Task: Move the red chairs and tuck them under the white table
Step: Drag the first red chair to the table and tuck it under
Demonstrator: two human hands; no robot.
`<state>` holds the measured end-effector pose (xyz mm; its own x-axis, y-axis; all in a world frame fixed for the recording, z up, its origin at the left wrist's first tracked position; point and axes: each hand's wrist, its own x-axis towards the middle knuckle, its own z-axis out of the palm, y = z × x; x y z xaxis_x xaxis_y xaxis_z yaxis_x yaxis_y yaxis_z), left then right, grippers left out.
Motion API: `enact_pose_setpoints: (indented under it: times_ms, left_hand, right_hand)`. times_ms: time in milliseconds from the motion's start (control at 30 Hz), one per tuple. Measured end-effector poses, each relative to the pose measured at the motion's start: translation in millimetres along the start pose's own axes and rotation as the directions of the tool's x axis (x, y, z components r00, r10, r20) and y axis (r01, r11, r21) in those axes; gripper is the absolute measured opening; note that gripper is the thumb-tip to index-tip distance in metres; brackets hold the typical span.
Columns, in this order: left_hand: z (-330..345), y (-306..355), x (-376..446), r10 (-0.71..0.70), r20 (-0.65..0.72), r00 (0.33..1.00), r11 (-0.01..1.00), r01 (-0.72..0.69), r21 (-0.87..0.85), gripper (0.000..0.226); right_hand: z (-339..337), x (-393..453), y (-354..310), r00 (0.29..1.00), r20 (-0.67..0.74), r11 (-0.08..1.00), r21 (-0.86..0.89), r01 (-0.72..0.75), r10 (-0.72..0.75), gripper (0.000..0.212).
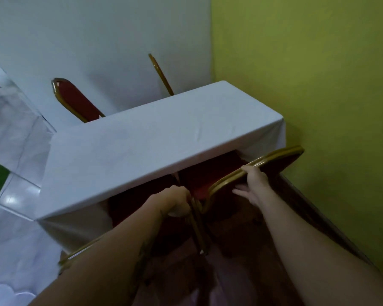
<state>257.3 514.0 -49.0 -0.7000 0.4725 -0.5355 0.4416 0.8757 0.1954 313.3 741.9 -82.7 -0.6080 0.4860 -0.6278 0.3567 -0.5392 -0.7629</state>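
- Both hands are on the near red chair (210, 184): the right hand (253, 184) is on the top of its gold-framed backrest, thumb hooked over the rail and fingers (239, 192) spread fairly open against the back's near face, while the left hand (177, 200) is closed in a fist around the gold upright at the backrest's left edge.
- White table (155, 138), draped in a white cloth, runs across the middle of the view, its right end close to the yellow-green wall (307, 62).
- That near chair sits at the table's right end, seat already in under the hanging cloth, backrest just outside the table edge.
- On the far side two more red chairs stand against the table: one (75, 100) with its red back fully showing, another (161, 75) seen edge-on as a thin gold rail.
- Down low by the left forearm, a gold frame edge (80, 252) of a further chair pokes out; I cannot tell how far under it sits.
- Glossy white floor tiles (13, 239) fill the left.
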Motion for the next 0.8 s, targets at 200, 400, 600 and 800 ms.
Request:
enact_pose_setpoints:
  times_ms: [200,400,600,800]
  left_hand:
    - [11,-78,-53,-0.133,0.050,0.990,0.991,0.133,0.014,0.049]
    - [12,-113,-77,-0.061,0.014,0.998,0.998,0.061,-0.034,0.059]
    - [18,-164,-100,0.135,-0.057,0.989,0.990,-0.137,-0.022,0.058]
    - [11,-186,-101,0.362,-0.157,0.919,0.931,-0.365,0.009,0.023]
  right_hand:
    - [54,-64,62,0.937,0.269,0.878,-0.473,-0.072,0.222,0.045]
    - [115,-108,93,0.911,0.270,0.851,-0.505,-0.141,0.311,0.050]
    - [174,-116,126,0.999,-0.026,0.947,-0.317,-0.045,0.038,0.065]
    - [203,-117,135,0.983,-0.165,0.953,-0.300,0.032,-0.085,0.059]
